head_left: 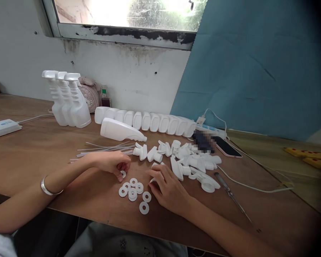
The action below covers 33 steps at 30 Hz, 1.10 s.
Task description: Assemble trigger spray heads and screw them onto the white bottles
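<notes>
Grey cloth (131,241) over the lap sits nearest the camera, below the front edge of the bench (34,155). Just past that edge, the left hand (111,163) has its thumb and fingers pinched on a white washer (123,173), while the right hand (167,187) curls its fingers around a white piece (153,180), mostly hidden. Between the hands lie loose washers (132,193), flat rings with no long axis; from the left fingers the cluster is to the right and nearer the front edge, with that hand closer to it, and two rings lie separately, nearer the right hand. Beyond the right fingers spreads a heap of spray heads (200,162); thin tubes (107,147) lie behind the left hand. Farther back, one white bottle (120,130) lies lengthwise, neck to the right, before a row of bottles (154,123) by the wall; three spray bottles (80,110) stand left of it. Their white walls hide any contents.
</notes>
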Motion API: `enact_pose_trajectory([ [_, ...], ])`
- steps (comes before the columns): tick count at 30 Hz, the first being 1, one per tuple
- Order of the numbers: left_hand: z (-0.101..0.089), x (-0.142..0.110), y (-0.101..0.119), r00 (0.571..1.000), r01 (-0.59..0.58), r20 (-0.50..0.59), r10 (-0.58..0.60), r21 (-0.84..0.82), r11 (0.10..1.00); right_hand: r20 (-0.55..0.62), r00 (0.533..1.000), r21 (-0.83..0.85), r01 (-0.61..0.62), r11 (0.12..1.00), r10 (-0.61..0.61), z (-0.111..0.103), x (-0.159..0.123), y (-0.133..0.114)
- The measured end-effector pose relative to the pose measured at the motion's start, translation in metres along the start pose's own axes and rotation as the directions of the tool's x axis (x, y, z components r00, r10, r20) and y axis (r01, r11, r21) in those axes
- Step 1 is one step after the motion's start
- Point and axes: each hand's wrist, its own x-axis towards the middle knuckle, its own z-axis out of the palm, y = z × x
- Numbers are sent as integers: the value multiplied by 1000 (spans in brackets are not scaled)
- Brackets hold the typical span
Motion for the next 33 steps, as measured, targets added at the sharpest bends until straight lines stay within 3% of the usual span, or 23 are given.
enact_pose_trajectory([
  [4,1,1,-2,1000,18,-9,-18,-38,999,-8,983,-115,-184,976,185,-1,1,2],
  [7,2,1,-4,1000,7,-23,-9,-61,998,9,971,-101,-236,967,238,-1,0,5],
  [10,5,3,-6,999,-31,-43,27,-95,995,26,980,11,-197,980,197,0,0,3],
  [16,12,9,-4,984,-139,-136,115,-180,974,-46,989,220,-125,967,139,0,1,-3],
  [19,15,10,-1,964,-165,-245,108,-226,960,-39,989,283,-128,951,145,2,2,0],
  [24,27,15,8,891,-190,-453,16,-341,921,-31,987,373,-135,918,158,3,4,4],
  [33,47,27,25,881,-241,-473,-8,-462,854,-1,991,447,-121,887,136,7,4,2],
])
